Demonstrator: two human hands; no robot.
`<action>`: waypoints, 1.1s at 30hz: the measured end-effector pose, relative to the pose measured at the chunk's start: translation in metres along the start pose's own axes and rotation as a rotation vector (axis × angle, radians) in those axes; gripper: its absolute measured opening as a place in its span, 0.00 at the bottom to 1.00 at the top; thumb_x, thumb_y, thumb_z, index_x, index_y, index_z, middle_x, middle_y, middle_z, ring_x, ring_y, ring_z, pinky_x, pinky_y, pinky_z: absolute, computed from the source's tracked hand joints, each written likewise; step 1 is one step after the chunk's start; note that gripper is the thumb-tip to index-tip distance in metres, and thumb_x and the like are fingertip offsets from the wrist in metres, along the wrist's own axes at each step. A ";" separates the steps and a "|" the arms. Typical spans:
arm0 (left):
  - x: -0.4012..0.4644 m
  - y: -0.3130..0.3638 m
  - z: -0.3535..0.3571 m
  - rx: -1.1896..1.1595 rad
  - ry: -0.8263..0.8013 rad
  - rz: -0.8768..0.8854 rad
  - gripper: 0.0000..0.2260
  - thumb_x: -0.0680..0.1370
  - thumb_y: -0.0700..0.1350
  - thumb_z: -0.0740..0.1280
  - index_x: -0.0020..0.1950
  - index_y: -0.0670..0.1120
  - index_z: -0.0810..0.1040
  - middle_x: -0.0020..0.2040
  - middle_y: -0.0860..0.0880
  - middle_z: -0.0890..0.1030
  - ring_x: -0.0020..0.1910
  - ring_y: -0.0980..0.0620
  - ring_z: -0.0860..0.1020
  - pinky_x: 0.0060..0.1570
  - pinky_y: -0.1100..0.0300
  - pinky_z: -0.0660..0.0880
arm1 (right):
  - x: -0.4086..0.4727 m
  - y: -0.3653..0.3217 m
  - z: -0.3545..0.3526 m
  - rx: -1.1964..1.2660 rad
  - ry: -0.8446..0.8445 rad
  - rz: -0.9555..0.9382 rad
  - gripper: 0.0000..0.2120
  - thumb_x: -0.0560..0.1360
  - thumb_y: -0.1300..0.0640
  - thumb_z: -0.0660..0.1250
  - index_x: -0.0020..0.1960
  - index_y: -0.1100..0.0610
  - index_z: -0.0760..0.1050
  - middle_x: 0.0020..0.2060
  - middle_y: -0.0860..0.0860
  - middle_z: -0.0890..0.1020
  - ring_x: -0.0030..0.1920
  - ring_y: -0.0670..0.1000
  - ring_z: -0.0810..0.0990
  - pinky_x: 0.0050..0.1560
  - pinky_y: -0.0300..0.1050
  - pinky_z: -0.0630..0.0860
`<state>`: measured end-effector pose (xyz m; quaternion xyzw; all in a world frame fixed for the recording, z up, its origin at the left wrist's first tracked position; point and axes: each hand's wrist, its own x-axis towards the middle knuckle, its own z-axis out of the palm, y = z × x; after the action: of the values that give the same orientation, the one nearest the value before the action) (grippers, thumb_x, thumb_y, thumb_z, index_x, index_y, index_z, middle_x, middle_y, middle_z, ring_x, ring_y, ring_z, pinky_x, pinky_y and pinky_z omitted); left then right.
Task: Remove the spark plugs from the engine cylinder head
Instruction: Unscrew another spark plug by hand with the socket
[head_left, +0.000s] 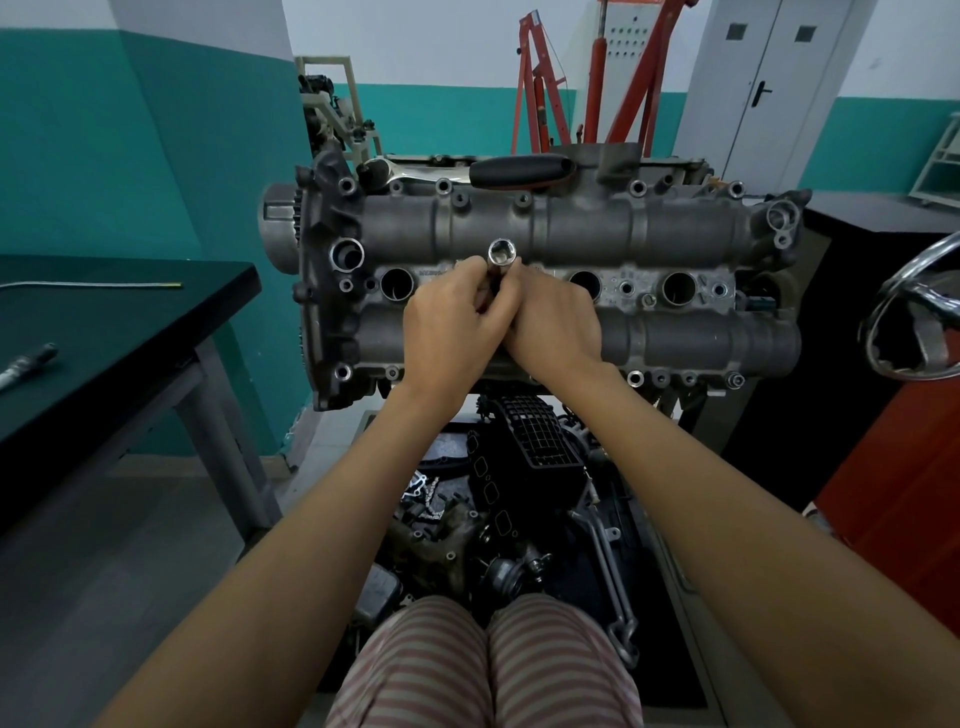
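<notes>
Spark-plug socket (502, 254), frame centre, upright over cylinder head (571, 228); plug itself unseen. Left hand (457, 322) and right hand (556, 322) both curled round its shaft. Advice: keep tool vertical, turn evenly; ratchet (467, 174) lies behind.

head: worn, forward-down | close over cylinder head (519, 228) | edges apparently distorted
</notes>
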<state>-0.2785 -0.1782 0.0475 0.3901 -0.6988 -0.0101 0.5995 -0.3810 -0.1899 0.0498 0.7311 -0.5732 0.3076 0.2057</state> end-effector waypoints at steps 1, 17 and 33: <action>0.000 0.000 0.000 0.006 -0.003 -0.002 0.17 0.77 0.47 0.65 0.31 0.42 0.67 0.24 0.54 0.64 0.25 0.53 0.64 0.28 0.58 0.63 | 0.000 0.000 0.000 0.007 0.003 0.013 0.10 0.78 0.53 0.55 0.49 0.58 0.71 0.43 0.52 0.80 0.41 0.56 0.79 0.34 0.45 0.64; 0.001 0.000 0.000 0.011 -0.012 -0.013 0.15 0.77 0.46 0.63 0.34 0.40 0.73 0.25 0.51 0.69 0.26 0.49 0.70 0.29 0.54 0.68 | 0.000 0.002 0.002 0.034 0.023 0.035 0.09 0.77 0.54 0.56 0.45 0.55 0.73 0.39 0.51 0.81 0.39 0.55 0.78 0.34 0.43 0.58; 0.000 0.002 -0.001 0.051 -0.033 -0.009 0.13 0.77 0.47 0.63 0.39 0.39 0.71 0.27 0.54 0.67 0.28 0.51 0.69 0.30 0.58 0.66 | 0.001 0.000 0.002 -0.003 0.028 0.040 0.08 0.78 0.54 0.56 0.48 0.59 0.68 0.40 0.52 0.79 0.38 0.55 0.78 0.33 0.44 0.60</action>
<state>-0.2785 -0.1761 0.0487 0.4084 -0.7067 -0.0014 0.5778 -0.3805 -0.1922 0.0486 0.7150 -0.5852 0.3207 0.2086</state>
